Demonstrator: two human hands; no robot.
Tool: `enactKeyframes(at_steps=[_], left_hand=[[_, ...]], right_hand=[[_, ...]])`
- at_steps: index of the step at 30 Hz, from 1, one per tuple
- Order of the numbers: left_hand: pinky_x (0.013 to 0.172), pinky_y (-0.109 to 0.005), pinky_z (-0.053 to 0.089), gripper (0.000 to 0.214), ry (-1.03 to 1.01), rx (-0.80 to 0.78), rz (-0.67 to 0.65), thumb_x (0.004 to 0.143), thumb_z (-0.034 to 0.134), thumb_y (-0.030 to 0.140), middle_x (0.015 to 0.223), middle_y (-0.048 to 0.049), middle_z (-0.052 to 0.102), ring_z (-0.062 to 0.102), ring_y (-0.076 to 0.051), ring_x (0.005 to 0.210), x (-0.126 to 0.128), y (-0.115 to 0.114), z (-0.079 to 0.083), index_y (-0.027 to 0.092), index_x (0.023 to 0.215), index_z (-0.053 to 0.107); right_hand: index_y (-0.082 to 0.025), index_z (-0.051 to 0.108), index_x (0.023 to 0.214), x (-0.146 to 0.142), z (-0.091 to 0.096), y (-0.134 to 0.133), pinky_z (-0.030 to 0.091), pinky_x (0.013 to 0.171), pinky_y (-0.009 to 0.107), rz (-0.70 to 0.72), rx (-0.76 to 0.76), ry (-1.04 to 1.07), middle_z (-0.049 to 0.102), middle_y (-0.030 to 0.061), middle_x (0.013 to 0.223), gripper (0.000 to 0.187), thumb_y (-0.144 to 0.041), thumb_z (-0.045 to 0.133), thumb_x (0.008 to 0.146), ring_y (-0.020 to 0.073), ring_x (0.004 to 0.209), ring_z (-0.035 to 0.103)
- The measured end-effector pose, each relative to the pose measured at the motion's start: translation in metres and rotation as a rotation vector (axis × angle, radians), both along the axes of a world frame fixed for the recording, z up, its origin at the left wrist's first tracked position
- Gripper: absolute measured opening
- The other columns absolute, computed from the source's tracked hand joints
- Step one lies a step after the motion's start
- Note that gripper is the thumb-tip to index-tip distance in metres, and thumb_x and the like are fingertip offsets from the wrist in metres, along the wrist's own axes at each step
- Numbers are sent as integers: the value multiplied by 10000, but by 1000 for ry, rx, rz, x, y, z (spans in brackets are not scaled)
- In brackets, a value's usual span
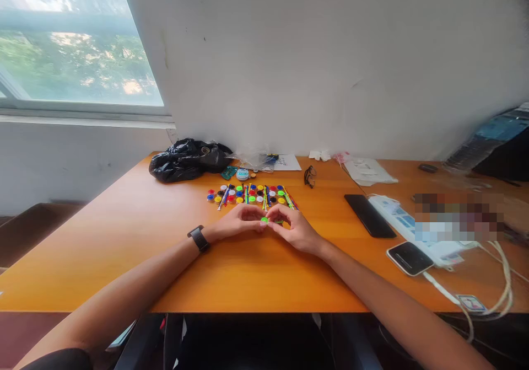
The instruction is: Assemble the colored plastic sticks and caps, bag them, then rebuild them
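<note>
My left hand and my right hand meet over the orange table, fingertips pinched together on a small green round piece. A black watch sits on my left wrist. Just beyond my hands lie rows of several small coloured round pieces, red, blue, yellow, green, white and black, with several thin coloured sticks laid across them.
A black plastic bag lies at the back left, with clear packets, a paper sheet and glasses beside it. To the right are a black phone, a white power strip, a second phone and cables.
</note>
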State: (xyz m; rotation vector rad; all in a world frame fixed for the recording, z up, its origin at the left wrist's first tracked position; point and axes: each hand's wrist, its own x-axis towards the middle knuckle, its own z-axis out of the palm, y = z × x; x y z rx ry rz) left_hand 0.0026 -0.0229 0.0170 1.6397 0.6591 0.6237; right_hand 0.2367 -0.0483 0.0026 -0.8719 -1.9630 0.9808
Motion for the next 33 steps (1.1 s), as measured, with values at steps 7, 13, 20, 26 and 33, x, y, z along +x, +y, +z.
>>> enactKeyframes(at_steps=[7,13,20,26,33], left_hand=[[818,-294,552,384,19,285,123,939,759,435,1078,-135,781,707,-213,921,5,-2,-14,117,1152,778],[804,-282,565,211,26,602,222,935,710,273,973,-93,774,710,-181,848,2,-3,-17,149,1092,777],[739,-257,538,122,77,789,265,864,722,170,857,-56,760,696,-165,771,1,-4,-18,171,978,765],[696,-236,517,33,76,748,314,858,720,164,785,-23,742,670,-138,701,2,-6,-14,175,886,733],[747,-243,535,165,65,794,272,835,682,106,875,-26,763,689,-146,773,1,-3,-16,184,970,736]], right_hand=[[-228,651,990,5,-5,3,497,730,314,-63,133,-141,704,28,928,144,-370,639,1011,176,799,615],[-236,671,958,10,-4,5,443,686,299,-127,223,-279,675,6,850,96,-312,634,1004,161,732,571],[-229,672,965,10,0,4,440,711,297,-84,251,-290,679,18,859,119,-310,607,1023,168,760,583],[-236,661,1011,10,2,4,461,749,309,-73,253,-244,677,31,929,144,-332,564,1056,172,786,570],[-244,672,1053,9,0,5,469,746,316,-43,233,-214,675,33,947,150,-329,549,1066,177,803,572]])
